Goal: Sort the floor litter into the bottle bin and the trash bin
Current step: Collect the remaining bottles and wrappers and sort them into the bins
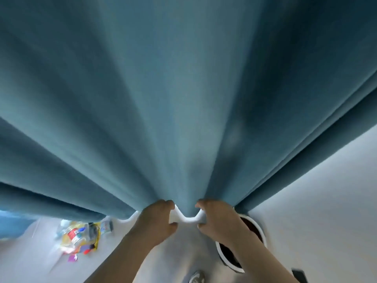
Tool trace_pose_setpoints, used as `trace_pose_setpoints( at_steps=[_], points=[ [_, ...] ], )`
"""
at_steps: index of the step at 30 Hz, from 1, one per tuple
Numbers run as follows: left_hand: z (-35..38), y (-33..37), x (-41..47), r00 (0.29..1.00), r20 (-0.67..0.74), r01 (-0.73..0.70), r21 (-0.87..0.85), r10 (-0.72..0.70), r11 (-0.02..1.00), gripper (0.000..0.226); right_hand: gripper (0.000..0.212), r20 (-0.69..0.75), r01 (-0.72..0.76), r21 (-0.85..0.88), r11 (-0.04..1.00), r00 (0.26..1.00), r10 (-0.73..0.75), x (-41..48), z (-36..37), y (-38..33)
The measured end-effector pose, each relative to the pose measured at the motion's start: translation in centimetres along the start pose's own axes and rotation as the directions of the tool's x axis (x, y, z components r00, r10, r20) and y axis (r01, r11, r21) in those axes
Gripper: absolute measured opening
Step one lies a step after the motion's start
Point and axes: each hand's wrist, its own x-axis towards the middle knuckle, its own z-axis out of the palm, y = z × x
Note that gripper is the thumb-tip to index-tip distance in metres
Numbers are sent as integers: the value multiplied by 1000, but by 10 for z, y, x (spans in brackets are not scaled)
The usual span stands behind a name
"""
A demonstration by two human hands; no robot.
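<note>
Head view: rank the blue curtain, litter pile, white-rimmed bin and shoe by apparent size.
1. blue curtain, by far.
2. litter pile and white-rimmed bin look alike; an arm hides part of the bin, so unranked.
3. shoe, partly out of frame.

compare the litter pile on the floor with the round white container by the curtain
The litter pile lies at the left, the round white container at the right. The pile is many-coloured and blurred; the container is plain white with a dark inside. The pile shows unobstructed; the right forearm crosses the container. Both sit on the pale floor by the blue curtain.
</note>
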Motion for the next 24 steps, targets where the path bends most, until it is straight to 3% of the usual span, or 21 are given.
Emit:
trace_pose_setpoints(
  at_steps=[5, 9, 17, 24],
  points=[
    [-24, -78, -57, 955, -229, 181, -52, -188, 982, 34, 42, 54, 182, -49, 982, 982, -179, 31, 7, -92],
    [-27, -139, -106, 941, -93, 308, -156, -325, 938, 42, 36, 74, 287, -108, 952, 957, -280, 44, 24, -170],
    [-32, -264, -208, 866, -78, 466, -230, -494, 854, 47, 34, 196, 475, -210, 854, 877, -439, 61, 75, -330],
    [-29, -352, -276, 777, -28, 590, -316, -629, 743, 41, 26, 294, 551, -218, 806, 824, -484, 79, 121, -434]
  ],
)
